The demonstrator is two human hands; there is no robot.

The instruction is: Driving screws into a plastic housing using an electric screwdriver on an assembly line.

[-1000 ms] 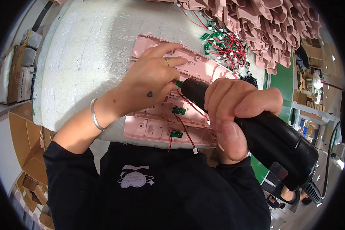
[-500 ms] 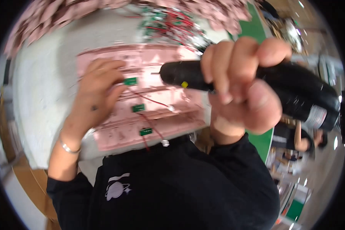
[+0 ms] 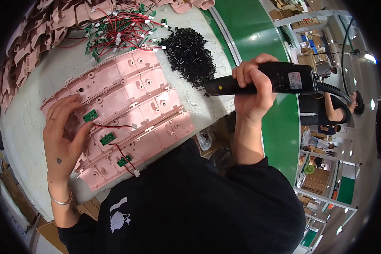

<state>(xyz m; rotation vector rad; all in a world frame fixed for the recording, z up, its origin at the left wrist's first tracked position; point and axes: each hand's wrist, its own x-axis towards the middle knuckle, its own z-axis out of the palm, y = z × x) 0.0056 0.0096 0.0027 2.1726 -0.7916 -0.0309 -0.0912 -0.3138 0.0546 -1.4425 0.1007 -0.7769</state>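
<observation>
Left hand (image 3: 65, 135) presses flat on the pink plastic housings (image 3: 127, 110), fingertips beside a small green circuit board (image 3: 90, 115). Right hand (image 3: 252, 91) clenches the black electric screwdriver (image 3: 262, 80), raised above the black screw pile (image 3: 188, 53); an unsteadied board might shift when driven.

- Surface (image 3: 42, 80): white, rough-textured top, curved edge toward the person; green strip (image 3: 258, 38) run along its far side.
- Pink plastic housings (image 3: 131, 110) laid in four rows side by side mid-surface, inner faces up.
- Small green circuit boards (image 3: 90, 115) seated on three of the rows near their left ends, red wires (image 3: 114, 125) trailing from each.
- Heap of black screws (image 3: 189, 53) piled just beyond the rows, near the green strip.
- Tangle of red-wired boards (image 3: 118, 29) dumped at the far edge, beside the screws.
- More pink shells (image 3: 25, 51) stacked along the far-left edge.
</observation>
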